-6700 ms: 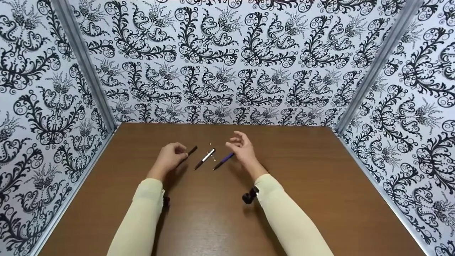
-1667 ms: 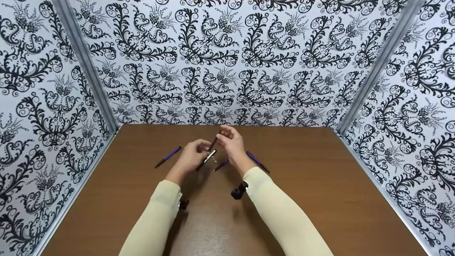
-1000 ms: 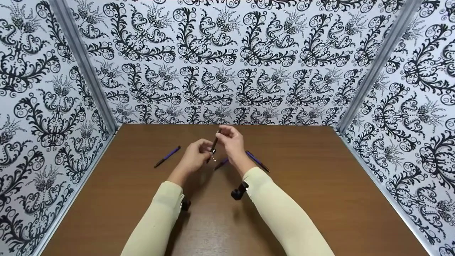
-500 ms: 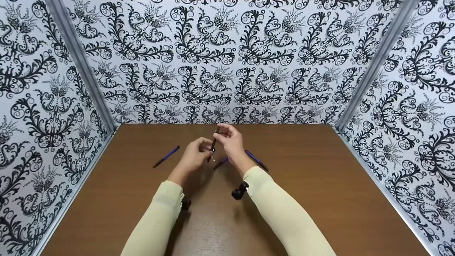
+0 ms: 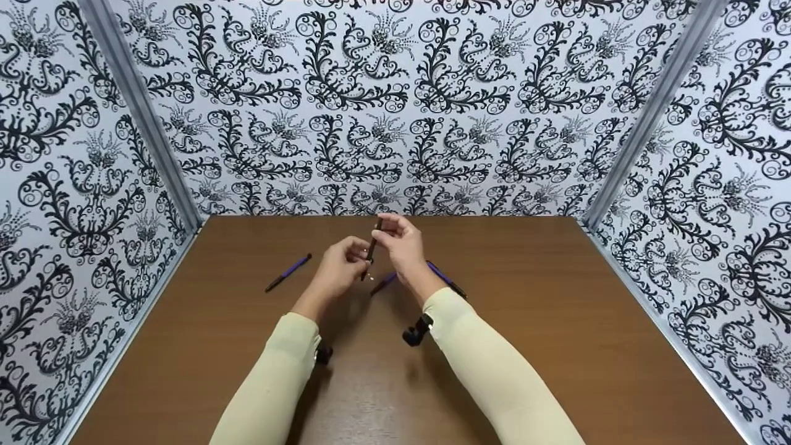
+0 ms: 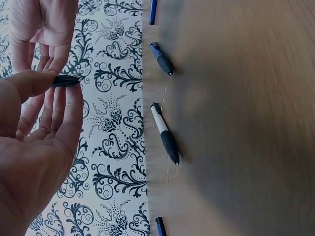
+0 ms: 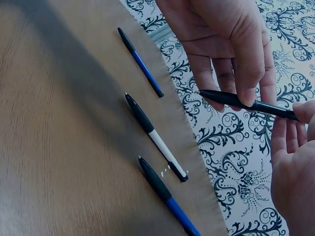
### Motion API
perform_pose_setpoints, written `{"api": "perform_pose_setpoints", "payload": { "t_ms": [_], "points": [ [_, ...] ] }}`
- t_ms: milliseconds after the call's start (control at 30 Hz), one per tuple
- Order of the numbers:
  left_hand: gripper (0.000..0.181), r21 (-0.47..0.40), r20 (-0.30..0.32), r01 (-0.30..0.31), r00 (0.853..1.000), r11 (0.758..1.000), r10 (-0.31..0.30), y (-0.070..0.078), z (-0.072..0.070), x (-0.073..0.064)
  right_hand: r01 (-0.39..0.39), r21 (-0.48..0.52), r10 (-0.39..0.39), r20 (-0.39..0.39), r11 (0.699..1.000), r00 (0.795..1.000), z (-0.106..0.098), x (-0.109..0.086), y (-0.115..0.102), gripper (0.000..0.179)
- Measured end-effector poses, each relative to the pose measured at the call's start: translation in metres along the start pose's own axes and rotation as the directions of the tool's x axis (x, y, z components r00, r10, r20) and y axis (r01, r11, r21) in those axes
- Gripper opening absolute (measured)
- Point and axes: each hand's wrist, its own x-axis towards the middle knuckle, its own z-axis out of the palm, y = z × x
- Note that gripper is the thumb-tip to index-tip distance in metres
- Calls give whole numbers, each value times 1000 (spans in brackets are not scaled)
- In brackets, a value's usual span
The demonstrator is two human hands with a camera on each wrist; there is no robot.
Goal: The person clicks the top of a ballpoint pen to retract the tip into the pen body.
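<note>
A black ballpoint pen (image 7: 268, 108) is held in the air between both hands, slanting with its writing tip down in the head view. My left hand (image 5: 340, 269) pinches it near the tip end, thumb against fingers. Higher up, my right hand (image 5: 403, 248) pinches the other end. Under the hands on the table lies a white pen with a black grip (image 7: 156, 141), mostly hidden by the left hand in the head view. A blue pen (image 5: 384, 283) lies partly behind the right hand.
Another blue pen (image 5: 288, 272) lies left of the hands, and one more blue pen (image 5: 447, 279) by the right wrist. Small white bits (image 7: 165, 172) lie near the white pen. Patterned walls (image 5: 383, 111) stand at the back and sides of the brown table (image 5: 371, 383).
Earlier the left hand was farther left with a dark pen; now both hands hold a black pen centrally. Blue pens have appeared at left and right. Lately the pen has tilted more upright.
</note>
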Motion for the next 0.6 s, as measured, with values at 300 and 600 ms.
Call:
{"api": "perform_pose_setpoints", "payload": {
  "t_ms": [300, 600],
  "points": [
    [28, -17, -8, 0, 1000, 1000, 0, 3, 1, 0, -5, 25, 5, 0, 1000, 1000, 0, 1, -1, 35],
    [28, -17, -31, -25, 999, 1000, 24, 2, 1, 2, -13, 41, 13, -3, 999, 1000, 4, 1, -4, 37]
  ]
}}
